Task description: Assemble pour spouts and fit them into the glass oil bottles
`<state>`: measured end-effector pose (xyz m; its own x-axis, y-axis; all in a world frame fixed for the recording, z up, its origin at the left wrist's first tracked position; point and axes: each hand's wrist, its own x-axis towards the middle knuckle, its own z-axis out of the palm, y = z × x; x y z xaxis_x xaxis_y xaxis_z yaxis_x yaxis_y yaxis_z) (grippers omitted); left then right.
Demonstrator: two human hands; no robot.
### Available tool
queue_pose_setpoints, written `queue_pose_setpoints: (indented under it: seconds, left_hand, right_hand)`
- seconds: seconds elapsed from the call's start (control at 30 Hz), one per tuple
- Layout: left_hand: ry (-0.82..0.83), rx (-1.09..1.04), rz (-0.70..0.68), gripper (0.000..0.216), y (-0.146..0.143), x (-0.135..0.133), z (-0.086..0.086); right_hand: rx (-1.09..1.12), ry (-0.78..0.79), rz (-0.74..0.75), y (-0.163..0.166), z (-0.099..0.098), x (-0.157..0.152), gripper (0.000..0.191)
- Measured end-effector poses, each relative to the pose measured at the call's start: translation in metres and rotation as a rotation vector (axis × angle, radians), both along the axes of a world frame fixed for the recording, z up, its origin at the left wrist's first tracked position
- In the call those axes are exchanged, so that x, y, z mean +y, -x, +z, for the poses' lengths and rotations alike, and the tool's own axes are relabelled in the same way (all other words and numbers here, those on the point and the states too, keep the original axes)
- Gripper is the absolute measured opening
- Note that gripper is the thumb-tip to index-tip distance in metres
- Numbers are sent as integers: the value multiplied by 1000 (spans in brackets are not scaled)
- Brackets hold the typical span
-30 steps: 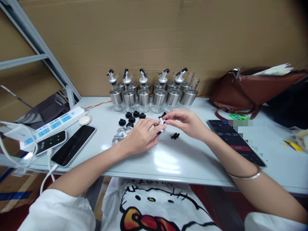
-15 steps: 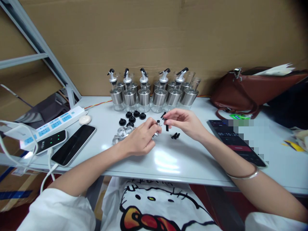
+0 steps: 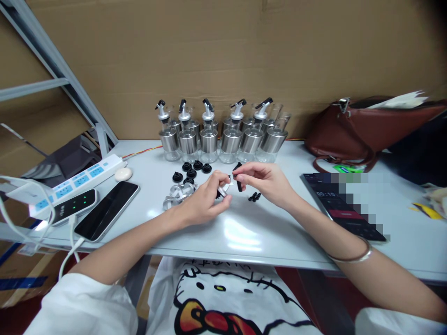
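Note:
My left hand (image 3: 208,197) is closed around a silver pourer spout (image 3: 222,190), whose tip points toward my right hand. Pinched in my right hand (image 3: 264,182) is a small black flip cap (image 3: 239,179), held close to the spout's tip; whether they touch I cannot tell. Several black caps (image 3: 254,197) lie on the table below my right hand. Beside my left hand is a pile of silver spout pieces (image 3: 173,197), and behind it sit several black ridged stoppers (image 3: 191,172).
Glass and steel oil bottles (image 3: 209,139) stand in rows at the back, several topped with spouts. A power strip (image 3: 80,179) and a phone (image 3: 107,210) lie at left. On the right are a brown bag (image 3: 338,132) and a dark tablet-like screen (image 3: 335,200).
My left hand has turned the spout so more of it shows. The black cap in my right hand has moved slightly left, closer to the spout.

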<state>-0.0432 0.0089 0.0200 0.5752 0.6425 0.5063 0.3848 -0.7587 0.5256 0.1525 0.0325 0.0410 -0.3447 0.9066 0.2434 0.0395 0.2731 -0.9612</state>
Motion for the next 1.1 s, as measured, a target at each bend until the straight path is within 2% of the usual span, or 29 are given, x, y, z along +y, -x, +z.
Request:
queue_pose_setpoints:
  seconds: [0.13,0.27,0.5,0.9,1.1]
  left_hand:
    - [2,-26,10,40,0,1,-6]
    - [25,-15,-31,48,0,1,-7]
    - [14,8,-84,50,-1,3,-9]
    - [142,80,63,55,2,1,-2]
    - [113,69,110,42,3,2,1]
  right_hand:
    - [35,14,6,1,-1,0,29]
    - [36,16,19,3,-1,-1,30]
    - [25,33,47,4,-2,-3,28]
    - [62,52,87,1,-2,-1,27]
    - [23,142,158,-3,-3,2,28]
